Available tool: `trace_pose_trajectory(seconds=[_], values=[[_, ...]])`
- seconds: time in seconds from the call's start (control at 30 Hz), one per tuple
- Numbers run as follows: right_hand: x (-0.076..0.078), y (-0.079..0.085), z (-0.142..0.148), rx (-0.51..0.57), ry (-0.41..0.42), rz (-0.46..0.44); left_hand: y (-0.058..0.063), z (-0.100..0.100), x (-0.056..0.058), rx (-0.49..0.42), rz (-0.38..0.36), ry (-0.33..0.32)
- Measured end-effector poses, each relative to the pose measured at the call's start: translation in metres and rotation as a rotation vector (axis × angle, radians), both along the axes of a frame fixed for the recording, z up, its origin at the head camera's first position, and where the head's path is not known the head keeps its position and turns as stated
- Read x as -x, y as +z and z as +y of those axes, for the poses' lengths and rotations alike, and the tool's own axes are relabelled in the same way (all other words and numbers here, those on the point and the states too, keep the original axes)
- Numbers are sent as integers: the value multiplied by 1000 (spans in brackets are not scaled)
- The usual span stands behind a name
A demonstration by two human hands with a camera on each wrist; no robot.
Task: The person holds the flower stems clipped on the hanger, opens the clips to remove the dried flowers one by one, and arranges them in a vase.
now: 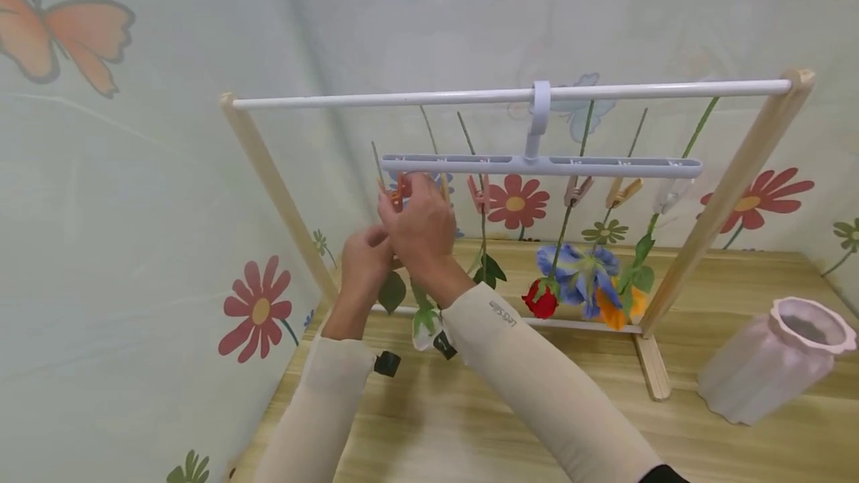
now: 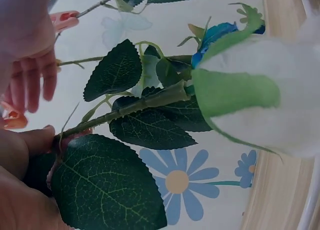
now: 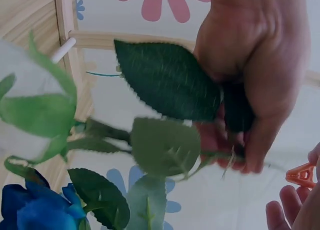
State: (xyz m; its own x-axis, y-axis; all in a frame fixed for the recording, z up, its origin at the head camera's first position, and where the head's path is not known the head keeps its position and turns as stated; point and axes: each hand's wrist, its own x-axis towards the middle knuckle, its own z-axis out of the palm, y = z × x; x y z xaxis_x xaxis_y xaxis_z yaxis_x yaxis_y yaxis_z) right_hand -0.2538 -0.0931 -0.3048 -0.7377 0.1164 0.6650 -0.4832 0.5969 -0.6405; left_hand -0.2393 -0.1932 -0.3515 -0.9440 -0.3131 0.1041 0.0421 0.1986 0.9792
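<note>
My left hand pinches the stem of an artificial white rose, which hangs head down with dark green leaves near my fingers. Just above it, my right hand grips an orange clothespin at the left end of a pale hanger. The stem's upper end runs toward this clip; whether the clip bites on it I cannot tell. Beside the white rose hangs a blue flower, largely hidden by my hands in the head view.
The hanger hooks over a white rod on a wooden rack. Clips farther right hold a red rose, a blue-violet flower and an orange flower, all upside down. A pale pink vase stands on the wooden table at right.
</note>
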Motion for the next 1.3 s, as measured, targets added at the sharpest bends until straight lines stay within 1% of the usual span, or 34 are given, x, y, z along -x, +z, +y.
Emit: trace_pose_trajectory(seconds=[0.03, 0.1, 0.27, 0.4, 0.53, 0.63, 0.77, 0.87, 1.03, 1.17, 1.2, 1.3], values=[[0, -1, 0, 1, -2, 0, -1, -1, -2, -45, 3, -9], [1, -3, 0, 1, -8, 1, -3, -4, -8, -105, 2, -16], [2, -6, 1, 4, -26, 33, -2, -14, -25, -160, -8, -17], [3, -8, 3, 6, -52, 66, 3, -20, -35, -177, -5, -46], [2, -8, 5, 8, -47, 76, 9, -24, -45, -129, -19, -58], [2, -9, 6, 1, -19, 77, 13, -26, -52, -67, -18, -50], [-2, -10, 11, -16, 8, 97, 19, -27, -60, 47, 27, -38], [-5, -11, 18, -14, 21, 127, 23, -26, -64, 121, 57, -44], [-17, -8, 40, -2, 78, 197, 29, -24, -69, 229, 79, -51], [-28, -2, 65, -31, 138, 249, 34, -19, -72, 331, 106, -65], [-31, -1, 72, -51, 148, 265, 37, -16, -73, 374, 107, -72], [-42, 2, 95, -123, 161, 322, 43, -7, -78, 552, 128, -98]])
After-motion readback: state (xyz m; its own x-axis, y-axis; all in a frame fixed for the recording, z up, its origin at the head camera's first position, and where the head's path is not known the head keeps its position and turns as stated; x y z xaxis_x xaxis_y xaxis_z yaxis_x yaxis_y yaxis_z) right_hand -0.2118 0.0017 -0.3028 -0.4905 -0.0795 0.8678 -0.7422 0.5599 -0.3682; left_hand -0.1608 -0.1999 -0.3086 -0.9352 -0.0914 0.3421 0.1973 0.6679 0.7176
